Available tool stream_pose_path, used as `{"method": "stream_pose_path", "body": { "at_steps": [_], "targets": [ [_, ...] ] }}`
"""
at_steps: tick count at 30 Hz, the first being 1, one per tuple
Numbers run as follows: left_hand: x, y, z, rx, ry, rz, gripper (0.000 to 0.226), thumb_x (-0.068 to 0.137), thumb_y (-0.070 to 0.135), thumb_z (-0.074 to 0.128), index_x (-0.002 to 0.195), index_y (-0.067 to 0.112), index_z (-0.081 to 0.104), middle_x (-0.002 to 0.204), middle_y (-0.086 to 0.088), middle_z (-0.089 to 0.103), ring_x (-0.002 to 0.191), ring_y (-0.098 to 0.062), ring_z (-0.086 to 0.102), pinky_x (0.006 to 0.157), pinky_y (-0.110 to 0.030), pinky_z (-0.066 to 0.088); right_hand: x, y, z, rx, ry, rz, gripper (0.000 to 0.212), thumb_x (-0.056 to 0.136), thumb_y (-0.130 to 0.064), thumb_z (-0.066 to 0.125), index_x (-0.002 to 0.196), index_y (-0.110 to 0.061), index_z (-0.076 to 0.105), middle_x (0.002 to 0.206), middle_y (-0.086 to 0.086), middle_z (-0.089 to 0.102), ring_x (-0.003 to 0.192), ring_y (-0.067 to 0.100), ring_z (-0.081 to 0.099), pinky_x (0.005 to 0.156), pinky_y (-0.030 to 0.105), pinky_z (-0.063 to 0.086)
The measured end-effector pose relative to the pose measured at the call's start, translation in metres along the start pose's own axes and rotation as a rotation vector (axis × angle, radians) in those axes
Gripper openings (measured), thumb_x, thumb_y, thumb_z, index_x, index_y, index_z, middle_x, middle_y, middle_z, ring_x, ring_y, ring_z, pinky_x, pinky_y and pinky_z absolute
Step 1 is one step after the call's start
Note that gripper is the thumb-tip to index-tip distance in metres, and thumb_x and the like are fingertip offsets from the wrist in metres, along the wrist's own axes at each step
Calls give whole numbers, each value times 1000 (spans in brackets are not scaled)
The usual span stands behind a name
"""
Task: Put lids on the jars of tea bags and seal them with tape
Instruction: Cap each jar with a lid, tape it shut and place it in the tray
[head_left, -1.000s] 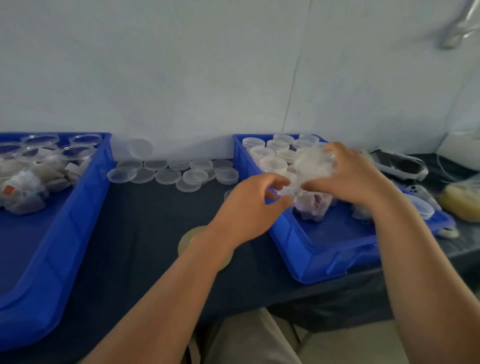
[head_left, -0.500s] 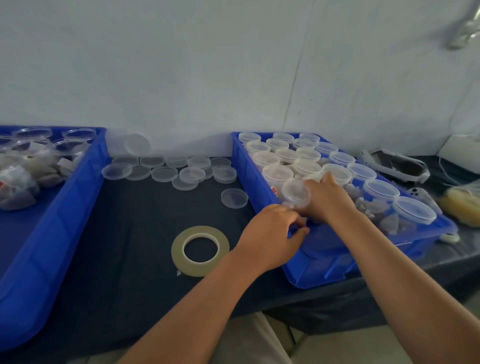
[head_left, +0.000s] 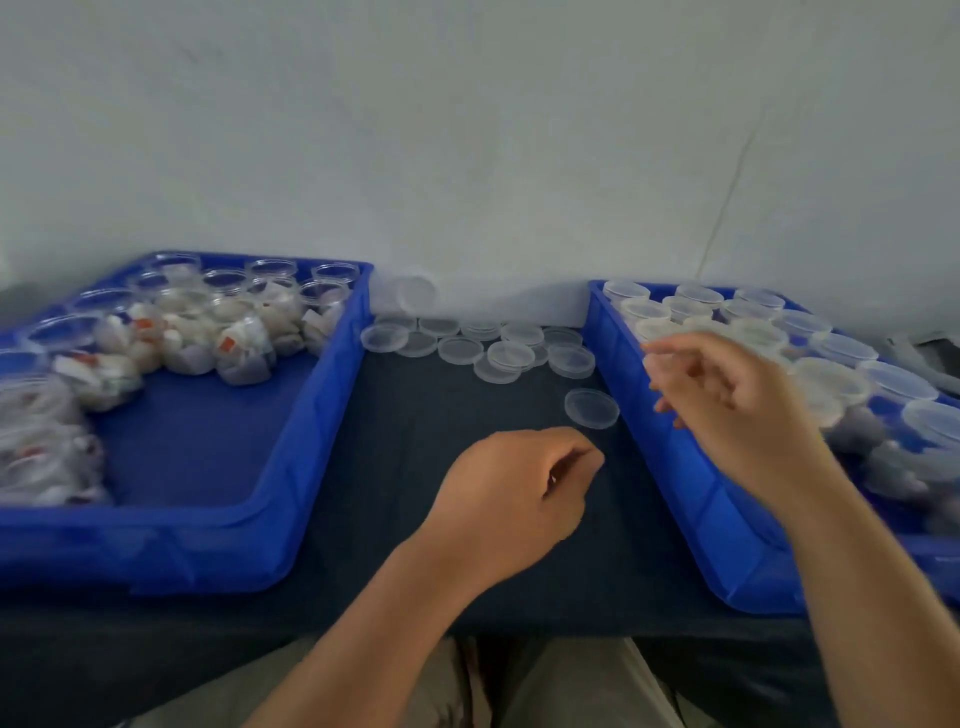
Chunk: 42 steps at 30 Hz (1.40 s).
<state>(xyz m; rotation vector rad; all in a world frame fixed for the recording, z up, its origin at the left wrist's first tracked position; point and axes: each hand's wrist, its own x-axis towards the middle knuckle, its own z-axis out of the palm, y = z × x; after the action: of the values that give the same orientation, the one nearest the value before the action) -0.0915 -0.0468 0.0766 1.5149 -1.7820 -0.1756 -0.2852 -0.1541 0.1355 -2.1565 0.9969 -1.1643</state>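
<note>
Here both hands hang over the middle of the work with nothing plainly in them. The left hand (head_left: 514, 493) hovers above the dark table (head_left: 415, 441) between the trays, knuckles up and fingers curled under toward the thumb. Whether they pinch anything small I cannot tell. The right hand (head_left: 727, 410) is over the left wall of the right tray (head_left: 675, 467), its fingers loose and spread and gripping nothing, though it is blurred.

The open jars (head_left: 223, 280) and their tea bags (head_left: 244, 343) sit in the left tray (head_left: 332, 415), mostly along its far side and left edge, well apart from both hands. The capped jars (head_left: 893, 382) fill the right tray. The loose lids (head_left: 460, 349) lie in a cluster at the far side of the table between the trays, some overlapping. A single lid (head_left: 592, 408) lies nearer, just beside the right tray's wall and just beyond the left hand. No roll of tape shows anywhere.

My guess is that the next jar must come from the left tray. Those jars are crowded together, so a hasty reach across could knock one over and spill its bags. The thin clear lids overlap, so two may lift as one. A bag standing above a rim could be caught under the lid and stop it seating, and tape laid over that would not seal.
</note>
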Motion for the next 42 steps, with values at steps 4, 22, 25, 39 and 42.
{"method": "stream_pose_path", "body": {
  "at_steps": [4, 22, 25, 39, 42],
  "targets": [
    [-36, -23, -43, 92, 134, -107, 50, 107, 60, 31, 83, 30, 63, 66, 17, 61, 58, -7, 59, 50, -22, 42, -39, -14, 91, 51, -51, -208, 42, 104, -55, 46, 75, -31, 62, 67, -6, 62, 61, 13, 64, 54, 19, 48],
    [45, -243, -234, 644, -240, -727, 59, 98, 13, 59, 154, 11, 42, 153, -14, 48, 129, -34, 55, 100, -45, 49, -71, 50, 199, -294, -11, -655, 52, 95, -27, 62, 47, -14, 46, 48, -6, 39, 40, 8, 34, 49, 25, 34],
    [64, -276, -221, 613, -253, -754, 74, 96, 10, 63, 162, 11, 28, 160, -15, 41, 134, -34, 53, 106, -46, 49, -72, 54, 198, -291, -20, -641, 51, 93, -27, 63, 47, -14, 46, 47, -7, 40, 40, 8, 35, 49, 23, 35],
    [79, -217, -249, 739, 386, -379, 54, 85, 67, 73, 70, 18, 58, 76, 3, 57, 68, -18, 56, 64, -35, 42, -69, 54, 197, -213, -2, -550, 51, 98, -27, 62, 51, -15, 45, 50, -9, 39, 43, 6, 34, 40, 25, 33],
    [76, -159, -245, 725, 486, -169, 46, 86, 68, 68, 71, 28, 51, 79, 13, 49, 67, -8, 50, 62, -29, 35, -70, 49, 192, -168, -9, -454, 45, 99, -36, 62, 58, -18, 53, 56, -15, 44, 48, 4, 41, 47, 17, 35]
  ]
}}
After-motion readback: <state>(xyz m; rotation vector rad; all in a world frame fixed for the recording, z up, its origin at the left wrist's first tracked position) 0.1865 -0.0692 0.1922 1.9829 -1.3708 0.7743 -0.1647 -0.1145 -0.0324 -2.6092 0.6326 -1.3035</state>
